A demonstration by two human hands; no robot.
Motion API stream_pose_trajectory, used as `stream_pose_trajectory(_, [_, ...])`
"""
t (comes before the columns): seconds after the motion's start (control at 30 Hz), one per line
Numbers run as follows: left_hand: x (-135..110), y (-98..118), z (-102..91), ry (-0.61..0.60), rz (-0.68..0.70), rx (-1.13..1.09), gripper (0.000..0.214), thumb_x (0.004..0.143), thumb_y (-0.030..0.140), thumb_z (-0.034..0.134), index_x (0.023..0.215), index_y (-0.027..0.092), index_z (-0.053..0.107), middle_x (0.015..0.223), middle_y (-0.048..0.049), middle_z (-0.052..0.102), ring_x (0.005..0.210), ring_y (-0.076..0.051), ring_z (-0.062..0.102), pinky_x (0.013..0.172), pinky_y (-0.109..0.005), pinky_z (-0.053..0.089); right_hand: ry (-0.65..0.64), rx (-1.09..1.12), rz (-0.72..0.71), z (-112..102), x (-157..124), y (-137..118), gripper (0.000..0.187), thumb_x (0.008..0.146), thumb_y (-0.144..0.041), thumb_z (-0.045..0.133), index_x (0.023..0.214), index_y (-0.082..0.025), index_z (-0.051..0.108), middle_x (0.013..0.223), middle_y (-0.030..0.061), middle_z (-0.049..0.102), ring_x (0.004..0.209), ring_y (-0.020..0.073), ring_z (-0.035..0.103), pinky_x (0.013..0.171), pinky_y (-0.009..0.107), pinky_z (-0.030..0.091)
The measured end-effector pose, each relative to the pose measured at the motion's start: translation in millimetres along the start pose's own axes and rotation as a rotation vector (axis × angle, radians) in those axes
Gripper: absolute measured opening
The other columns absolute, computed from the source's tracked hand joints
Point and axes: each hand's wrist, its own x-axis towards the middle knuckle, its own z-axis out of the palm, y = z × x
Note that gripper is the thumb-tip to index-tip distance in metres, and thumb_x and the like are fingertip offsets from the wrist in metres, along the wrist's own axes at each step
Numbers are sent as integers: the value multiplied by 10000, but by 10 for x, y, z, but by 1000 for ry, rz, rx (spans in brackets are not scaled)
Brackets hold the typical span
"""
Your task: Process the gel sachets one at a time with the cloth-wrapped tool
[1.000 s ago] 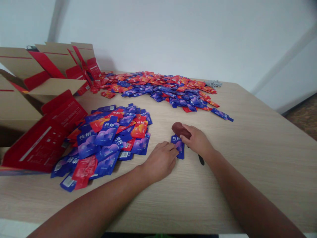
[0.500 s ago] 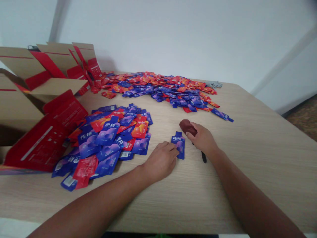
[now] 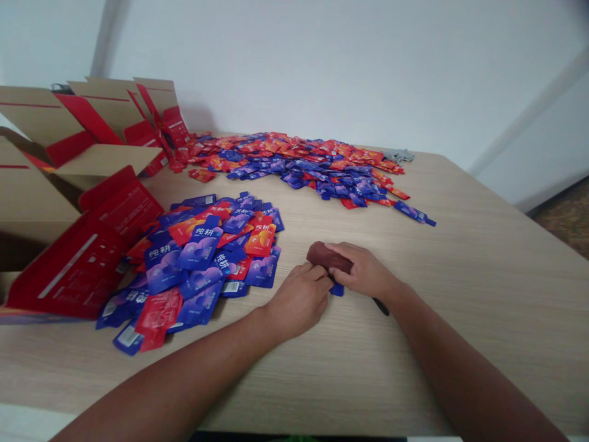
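My right hand (image 3: 365, 270) is closed round a tool with a dark red-brown head (image 3: 322, 255) and a thin black handle (image 3: 381, 305) that sticks out behind the wrist. The head lies across a blue sachet (image 3: 337, 288) on the table, which is mostly hidden under it. My left hand (image 3: 299, 299) rests with curled fingers on the sachet's left edge, its fingertips touching the tool's head. A near pile of blue and red sachets (image 3: 202, 255) lies just left of my left hand.
A larger spread of blue and red sachets (image 3: 304, 162) lies at the back of the wooden table (image 3: 460, 276). Open cardboard boxes with red flaps (image 3: 69, 184) stand at the left. A small grey object (image 3: 398, 155) lies at the far edge.
My right hand has brought the red-brown tool back left and toward me, onto the blue sachet, which now is almost covered. My left hand has stayed in place.
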Motion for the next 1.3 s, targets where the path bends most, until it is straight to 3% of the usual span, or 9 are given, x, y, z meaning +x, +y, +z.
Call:
stream_pose_trajectory(0.33, [5,9,-1,-8,1,21,225,1007,172,573,1186,209,705,1217,-97,696,1175,-280,603,1075,-467,509,54,-73,95,-19,47,136,650,919,-289,694,1559,-280,580,1456,92,711,1299,310,696,1137,498,545])
stream_pose_trajectory(0.6, [-9,4,-2,-1,9,22,236,1025,181,554,1202,214,706,1246,-99,701,1175,-279,612,1069,-458,514,219,-247,265,-3,25,424,593,922,-362,714,1497,-237,642,1394,133,734,1261,357,712,1111,544,567])
stream_pose_trajectory(0.8, [-11,2,6,8,11,22,242,1030,178,547,1211,205,705,1242,-95,704,1181,-276,616,1078,-450,512,229,-285,291,3,10,434,588,936,-377,699,1496,-208,642,1409,150,726,1270,371,705,1111,550,566])
stream_pose_trajectory(0.93, [-11,12,-9,2,9,29,219,1028,177,549,1175,204,708,1223,-94,698,1159,-274,613,1064,-444,516,275,-227,270,-25,18,313,573,940,-392,693,1481,-205,653,1392,147,736,1246,363,716,1108,549,566])
stream_pose_trajectory(1.03, [-10,13,-11,9,3,29,205,1019,175,561,1160,204,708,1206,-91,693,1155,-271,607,1062,-443,515,285,-110,179,-58,20,162,553,939,-381,694,1471,-233,662,1346,110,763,1194,327,741,1080,499,584])
stream_pose_trajectory(1.2, [-3,6,-9,-2,0,21,195,1004,172,578,1144,199,710,1161,-86,686,1132,-266,604,1045,-434,519,49,-23,-25,-27,3,1,633,876,-254,706,1503,-287,632,1421,81,734,1242,297,726,1099,473,572])
stream_pose_trajectory(1.3, [1,6,-16,-5,4,21,196,1003,171,575,1144,197,708,1167,-87,684,1146,-265,602,1057,-428,512,30,-27,-27,11,11,23,680,852,-215,711,1521,-287,613,1436,85,725,1247,296,722,1092,473,573])
